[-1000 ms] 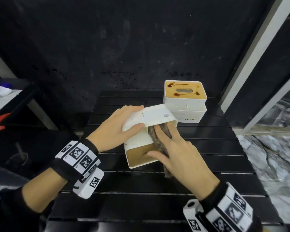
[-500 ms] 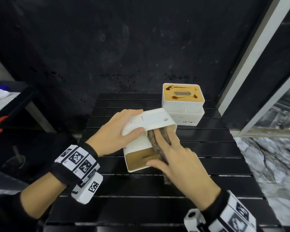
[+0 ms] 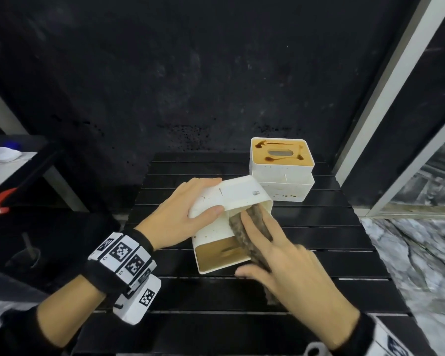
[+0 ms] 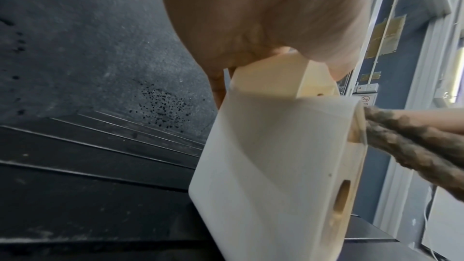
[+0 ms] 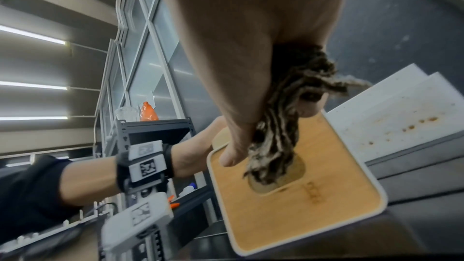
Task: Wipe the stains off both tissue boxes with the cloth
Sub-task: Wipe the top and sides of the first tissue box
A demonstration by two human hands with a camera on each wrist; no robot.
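A white tissue box (image 3: 211, 235) with a wooden lid lies tipped on the black slatted table (image 3: 216, 317), its lid (image 5: 288, 215) facing me. My left hand (image 3: 183, 214) grips its raised back end. My right hand (image 3: 280, 258) holds a brown mottled cloth (image 3: 242, 232) and presses it against the box's right side and lid edge. In the right wrist view the cloth (image 5: 278, 132) hangs bunched between thumb and fingers over the lid's slot. The second tissue box (image 3: 275, 181) stands upright at the back right, with dark streaks on its wooden lid and brown spots on its white wall (image 5: 401, 122).
A dark wall rises just behind the table. A white frame post (image 3: 385, 98) and marble floor (image 3: 421, 253) lie to the right. At the left is a dark shelf (image 3: 23, 160) holding white and red items.
My right hand has slid the cloth toward me along the tipped box, so the thumb now sits near its front edge. The left hand keeps its grip.
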